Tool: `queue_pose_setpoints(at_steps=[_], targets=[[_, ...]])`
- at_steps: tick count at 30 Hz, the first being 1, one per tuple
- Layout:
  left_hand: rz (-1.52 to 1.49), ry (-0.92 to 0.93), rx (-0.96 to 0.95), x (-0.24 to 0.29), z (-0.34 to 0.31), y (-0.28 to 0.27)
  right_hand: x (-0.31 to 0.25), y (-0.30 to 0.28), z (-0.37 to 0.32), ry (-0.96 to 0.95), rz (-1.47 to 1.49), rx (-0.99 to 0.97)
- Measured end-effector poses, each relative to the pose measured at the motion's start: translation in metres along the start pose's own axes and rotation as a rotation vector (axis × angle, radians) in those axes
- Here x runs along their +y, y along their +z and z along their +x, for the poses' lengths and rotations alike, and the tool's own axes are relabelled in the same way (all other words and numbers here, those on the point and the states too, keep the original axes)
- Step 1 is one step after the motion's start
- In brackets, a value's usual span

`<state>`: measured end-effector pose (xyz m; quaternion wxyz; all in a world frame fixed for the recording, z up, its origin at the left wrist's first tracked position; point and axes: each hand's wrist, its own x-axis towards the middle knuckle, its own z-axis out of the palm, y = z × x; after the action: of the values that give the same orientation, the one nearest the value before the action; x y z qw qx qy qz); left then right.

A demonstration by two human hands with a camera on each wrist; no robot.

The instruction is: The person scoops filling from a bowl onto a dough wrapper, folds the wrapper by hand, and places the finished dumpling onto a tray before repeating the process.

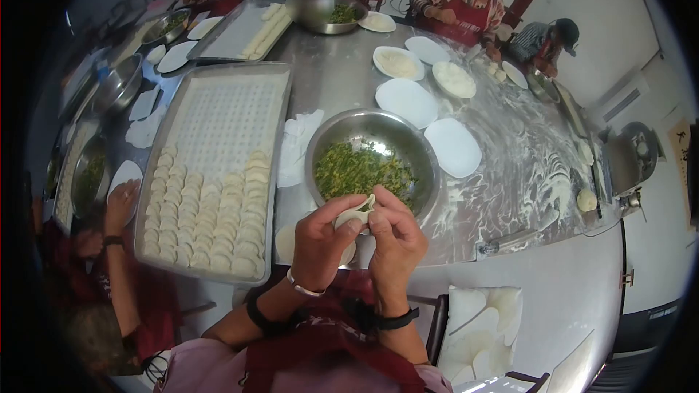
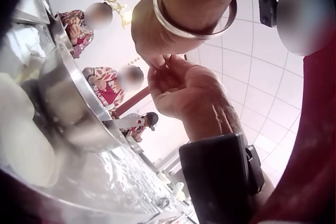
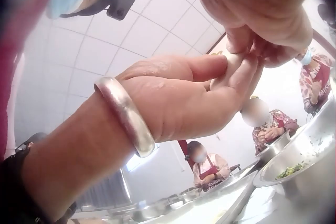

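- Because the wrapper is soft and folded, both hands seem needed to steady it; the left hand pinches one side between thumb and fingers, and the right hand pinches the other, fingertips close together.
- It is held up between the hands, over the near rim of the bowl, probably so that loose bits of filling would drop back in.
- On the worktop, the tray lies just beside the bowl, likely for an easy reach; its dumplings sit in tight rows at the near end, perhaps to save room.
- Flour is smeared to the right, presumably against sticking.
- Pale discs lie beneath the hands, partly covered by them, so their number cannot be told.
- How much the wrapper contains is hidden by the fingers; the left wrist view does not show it clearly, and the right wrist view shows only a pale sliver.
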<state>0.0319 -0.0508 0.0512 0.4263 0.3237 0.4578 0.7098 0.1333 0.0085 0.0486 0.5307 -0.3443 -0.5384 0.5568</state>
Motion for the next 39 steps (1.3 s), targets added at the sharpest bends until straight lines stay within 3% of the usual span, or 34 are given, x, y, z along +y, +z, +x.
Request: queue_pose_setpoints(at_steps=[5,8,11,14,17,23,29,35,39], targets=[[-0.047,0.009,0.002,0.001,-0.003,-0.003,0.005,-0.011,0.006,-0.175,-0.180,-0.143],[-0.123,0.006,-0.023,-0.001,-0.005,-0.006,-0.008,-0.007,0.003,0.005,0.015,-0.158],[0.026,0.020,-0.090,0.002,-0.006,-0.010,-0.004,-0.008,0.004,0.070,0.197,-0.238],[-0.072,-0.004,-0.074,0.003,-0.009,-0.008,-0.001,-0.008,0.001,0.103,0.218,-0.225],[-0.093,0.001,-0.042,0.003,-0.011,-0.007,-0.004,-0.005,-0.002,0.077,0.150,-0.182],[-0.001,0.020,-0.054,0.008,-0.012,-0.009,-0.003,-0.004,-0.002,-0.186,-0.077,-0.161],[0.173,0.074,-0.093,0.009,-0.011,-0.012,-0.001,-0.006,-0.002,-0.238,-0.132,-0.178],[0.206,-0.021,-0.118,0.012,-0.007,-0.021,-0.007,-0.010,0.004,-0.146,-0.195,-0.204],[0.312,-0.018,-0.151,0.023,-0.007,-0.021,-0.006,-0.010,0.005,-0.185,-0.203,-0.276]])
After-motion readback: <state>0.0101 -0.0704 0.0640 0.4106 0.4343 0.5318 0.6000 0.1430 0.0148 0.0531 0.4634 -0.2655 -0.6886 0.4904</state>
